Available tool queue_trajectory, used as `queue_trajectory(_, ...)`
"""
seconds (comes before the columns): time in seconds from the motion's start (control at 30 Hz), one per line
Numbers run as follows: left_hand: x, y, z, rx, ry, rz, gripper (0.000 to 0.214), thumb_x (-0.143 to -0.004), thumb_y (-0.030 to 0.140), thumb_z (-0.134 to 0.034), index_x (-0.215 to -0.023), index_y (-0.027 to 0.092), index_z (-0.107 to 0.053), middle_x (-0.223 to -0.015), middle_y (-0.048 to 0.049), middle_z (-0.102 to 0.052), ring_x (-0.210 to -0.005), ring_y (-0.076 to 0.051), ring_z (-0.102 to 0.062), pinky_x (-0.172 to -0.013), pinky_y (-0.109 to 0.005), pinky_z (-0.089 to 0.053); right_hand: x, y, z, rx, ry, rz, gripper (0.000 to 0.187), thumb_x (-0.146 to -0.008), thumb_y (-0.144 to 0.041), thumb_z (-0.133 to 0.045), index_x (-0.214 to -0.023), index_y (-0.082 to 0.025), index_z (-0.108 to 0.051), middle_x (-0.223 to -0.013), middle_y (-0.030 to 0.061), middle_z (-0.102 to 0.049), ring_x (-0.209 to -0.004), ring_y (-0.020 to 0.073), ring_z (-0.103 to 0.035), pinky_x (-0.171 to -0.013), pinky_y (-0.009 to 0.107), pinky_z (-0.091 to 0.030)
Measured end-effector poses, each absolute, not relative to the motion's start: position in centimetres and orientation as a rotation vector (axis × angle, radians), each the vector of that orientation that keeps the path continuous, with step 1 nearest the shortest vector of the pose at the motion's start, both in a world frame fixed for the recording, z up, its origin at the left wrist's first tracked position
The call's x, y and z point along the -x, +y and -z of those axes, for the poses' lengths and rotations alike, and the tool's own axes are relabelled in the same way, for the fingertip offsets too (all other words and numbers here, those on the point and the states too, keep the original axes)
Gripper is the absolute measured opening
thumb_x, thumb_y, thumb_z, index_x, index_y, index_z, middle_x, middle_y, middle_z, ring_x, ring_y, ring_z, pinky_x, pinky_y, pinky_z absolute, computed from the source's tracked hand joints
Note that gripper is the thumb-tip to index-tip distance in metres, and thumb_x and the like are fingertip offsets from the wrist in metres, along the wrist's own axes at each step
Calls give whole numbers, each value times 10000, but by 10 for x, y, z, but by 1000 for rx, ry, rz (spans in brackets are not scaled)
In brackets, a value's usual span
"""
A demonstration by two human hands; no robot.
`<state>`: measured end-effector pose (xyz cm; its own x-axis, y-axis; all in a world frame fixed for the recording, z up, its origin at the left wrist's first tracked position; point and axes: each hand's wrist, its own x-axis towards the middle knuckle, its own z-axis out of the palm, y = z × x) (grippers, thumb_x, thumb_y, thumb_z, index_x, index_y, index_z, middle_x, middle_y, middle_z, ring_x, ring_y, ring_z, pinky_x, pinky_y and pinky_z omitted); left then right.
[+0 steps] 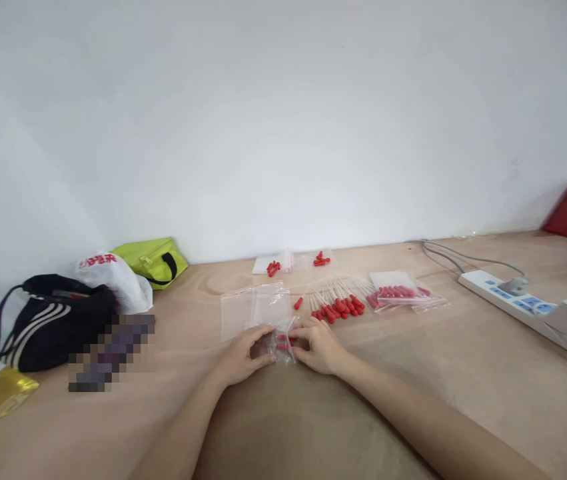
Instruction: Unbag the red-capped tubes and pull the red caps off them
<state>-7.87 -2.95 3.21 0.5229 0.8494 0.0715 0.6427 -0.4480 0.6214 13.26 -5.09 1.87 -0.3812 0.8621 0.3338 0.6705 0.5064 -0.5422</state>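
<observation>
Between my hands is a small clear zip bag point(286, 357) with a few red pieces point(283, 341) in it. My left hand point(244, 355) grips its left side, thumb and fingers curved around the edge. At the other side, by the zip strip, the fingers of my right hand point(320, 345) pinch the bag. Just beyond lie flat clear zip bags point(268, 303). To their right is a fanned bunch of red-tipped pieces with thin white stems point(336, 308), and a single red-tipped piece point(298, 303) lies apart.
Filled zip bags with red-tipped pieces point(398, 292) lie to the right. Near the wall are two bags with small red pieces point(320, 259). A power strip point(500, 297) with cables stands far right. A black bag point(58, 320), white plastic bag point(113, 280) and lime-green bag point(153, 260) sit left.
</observation>
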Motion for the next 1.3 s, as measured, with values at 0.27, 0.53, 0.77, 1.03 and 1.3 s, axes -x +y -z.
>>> queue_trajectory(0.27,80,-29,-35,-2203,1199,-460,537,-677,348,-635,-1183,247,-491,-1269,-55,-486,-1166,-216,-436,-1001,-389,-315,-124,-47,-19,1258,-2169,-504,102,-627,-232,-630,-723,-198,-624,-789,10,-617,-798,158,-526,-722,264,-373)
queue_trajectory(0.53,83,-29,-37,-2177,1171,-438,517,-674,345,-638,-1168,269,-508,-1284,-41,-472,-1188,-208,-417,-1013,-386,-301,-131,-50,-14,1353,-2088,-357,100,-626,-182,-570,-726,-181,-571,-769,21,-528,-732,151,-497,-685,264,-391)
queue_trajectory(0.77,83,-29,-37,-2200,1170,-425,532,-681,374,-627,-1188,286,-490,-1296,-33,-460,-1203,-204,-398,-1021,-398,-285,-130,-49,-12,1373,-2040,-480,134,-644,-141,-568,-770,-171,-535,-790,21,-519,-726,131,-502,-655,235,-397)
queue_trajectory(1.03,87,-28,-38,-2210,1181,-429,507,-682,396,-622,-1165,287,-514,-1292,-29,-465,-1206,-207,-395,-1023,-398,-280,-156,-66,-15,1303,-2092,-514,97,-616,-165,-575,-696,-173,-519,-749,11,-500,-672,120,-485,-609,222,-389)
queue_trajectory(1.3,98,-21,-30,-2274,1475,-551,428,-713,432,-551,-1089,230,-575,-1237,-54,-520,-1154,-206,-455,-1001,-370,-320,-186,-83,-6,1256,-2024,-479,152,-637,-122,-505,-773,-188,-488,-741,2,-507,-657,123,-496,-600,231,-393)
